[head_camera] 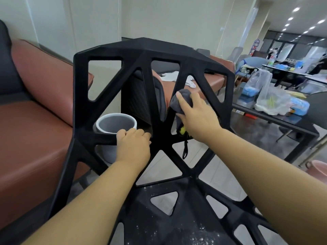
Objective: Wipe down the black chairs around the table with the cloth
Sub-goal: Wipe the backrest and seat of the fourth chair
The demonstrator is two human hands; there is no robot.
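Black lattice chair (pixel 141 55), seat white-specked; left hand (pixel 134 144) grips its back, right hand (pixel 198 114) clutches bunched grey cloth (pixel 184 96).

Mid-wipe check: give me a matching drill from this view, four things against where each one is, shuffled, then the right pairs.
Things:
1 cloth
2 left hand
3 grey bin
4 plastic bag

Places:
A gripping a bar of the black chair
B on the black table
C behind the chair's back
D against a chair strut, under the right hand

Pairs: 1-D, 2-A, 3-C, 4-B
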